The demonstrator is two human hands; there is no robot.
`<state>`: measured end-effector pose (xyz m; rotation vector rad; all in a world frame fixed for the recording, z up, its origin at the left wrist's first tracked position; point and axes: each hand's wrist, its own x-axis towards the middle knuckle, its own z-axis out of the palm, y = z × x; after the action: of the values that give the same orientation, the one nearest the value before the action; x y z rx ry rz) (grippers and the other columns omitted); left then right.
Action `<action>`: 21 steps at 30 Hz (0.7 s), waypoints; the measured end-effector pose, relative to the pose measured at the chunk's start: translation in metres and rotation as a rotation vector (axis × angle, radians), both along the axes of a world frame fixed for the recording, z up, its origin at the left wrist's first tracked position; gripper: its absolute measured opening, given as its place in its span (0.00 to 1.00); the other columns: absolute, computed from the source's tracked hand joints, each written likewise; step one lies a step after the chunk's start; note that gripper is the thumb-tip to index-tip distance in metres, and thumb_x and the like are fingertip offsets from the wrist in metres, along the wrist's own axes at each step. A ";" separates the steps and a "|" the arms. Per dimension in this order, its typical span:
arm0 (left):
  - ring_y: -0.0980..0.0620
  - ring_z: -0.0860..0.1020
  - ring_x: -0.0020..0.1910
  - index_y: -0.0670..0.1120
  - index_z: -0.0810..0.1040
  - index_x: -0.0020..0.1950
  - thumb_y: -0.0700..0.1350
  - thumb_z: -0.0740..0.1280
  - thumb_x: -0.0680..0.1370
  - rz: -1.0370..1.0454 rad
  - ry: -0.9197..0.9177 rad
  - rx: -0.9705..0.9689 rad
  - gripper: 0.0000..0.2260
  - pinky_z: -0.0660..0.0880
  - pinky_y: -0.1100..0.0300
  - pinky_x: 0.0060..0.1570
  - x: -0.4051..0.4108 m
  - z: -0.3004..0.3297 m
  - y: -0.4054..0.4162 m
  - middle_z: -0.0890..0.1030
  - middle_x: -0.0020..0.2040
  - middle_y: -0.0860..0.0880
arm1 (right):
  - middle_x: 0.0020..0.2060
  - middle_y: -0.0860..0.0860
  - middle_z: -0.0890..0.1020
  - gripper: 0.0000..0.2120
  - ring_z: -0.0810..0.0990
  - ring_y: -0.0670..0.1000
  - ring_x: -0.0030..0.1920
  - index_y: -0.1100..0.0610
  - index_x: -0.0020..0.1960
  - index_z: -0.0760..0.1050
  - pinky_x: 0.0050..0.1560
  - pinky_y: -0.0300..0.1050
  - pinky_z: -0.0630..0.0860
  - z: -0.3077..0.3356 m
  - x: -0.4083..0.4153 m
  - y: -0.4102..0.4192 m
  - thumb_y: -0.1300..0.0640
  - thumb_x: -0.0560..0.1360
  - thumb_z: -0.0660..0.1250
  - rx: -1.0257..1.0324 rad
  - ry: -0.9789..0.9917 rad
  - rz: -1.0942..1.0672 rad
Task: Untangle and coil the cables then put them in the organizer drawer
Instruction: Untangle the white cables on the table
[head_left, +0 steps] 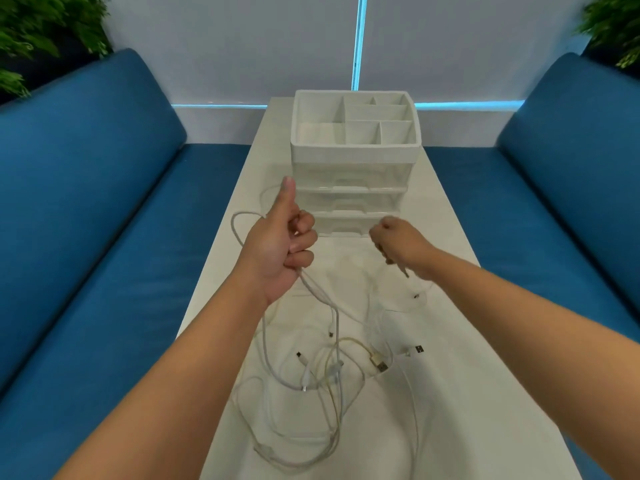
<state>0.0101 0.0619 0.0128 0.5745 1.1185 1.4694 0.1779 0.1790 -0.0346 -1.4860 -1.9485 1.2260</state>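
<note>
Several white cables [332, 372] lie tangled on the white table [446, 403] in front of me, their USB plugs scattered among the loops. My left hand [280, 251] is raised above the table, thumb up. Its fingers curl round one white cable [313, 289], which loops out behind the hand to the left and hangs down into the tangle. My right hand [401, 245] is held knuckles up to the right and pinches a thin cable end that hangs below it. The white organizer [353, 154] stands beyond both hands, with an open divided top tray and three closed drawers.
Blue sofas flank the narrow table, one on the left [86, 220] and one on the right [568, 202]. Green plants [41, 32] fill the upper corners. A pale wall with a lit blue strip [358, 43] closes the far end.
</note>
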 end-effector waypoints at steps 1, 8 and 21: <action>0.58 0.57 0.25 0.50 0.64 0.34 0.60 0.63 0.79 0.000 0.024 0.011 0.20 0.53 0.68 0.19 0.004 0.004 0.001 0.64 0.31 0.53 | 0.32 0.52 0.71 0.08 0.68 0.50 0.31 0.56 0.39 0.66 0.32 0.42 0.68 0.015 -0.002 -0.003 0.59 0.77 0.60 -0.050 0.073 -0.028; 0.59 0.61 0.22 0.46 0.69 0.30 0.57 0.64 0.80 -0.116 -0.125 -0.116 0.22 0.56 0.70 0.16 0.016 0.001 -0.005 0.71 0.32 0.50 | 0.30 0.48 0.68 0.07 0.60 0.46 0.25 0.56 0.46 0.76 0.23 0.37 0.57 0.081 -0.006 -0.039 0.56 0.78 0.60 -0.251 0.401 -0.090; 0.59 0.60 0.15 0.39 0.78 0.46 0.56 0.56 0.83 -0.145 -0.462 -0.043 0.23 0.57 0.69 0.14 0.016 0.017 -0.009 0.78 0.28 0.50 | 0.26 0.48 0.61 0.27 0.56 0.49 0.29 0.72 0.44 0.72 0.31 0.48 0.53 0.103 0.013 -0.100 0.46 0.65 0.65 -0.120 0.315 0.529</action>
<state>0.0264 0.0533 0.0301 0.2578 0.7280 1.3583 0.1909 0.0785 0.0684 -0.7691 -2.1359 1.7001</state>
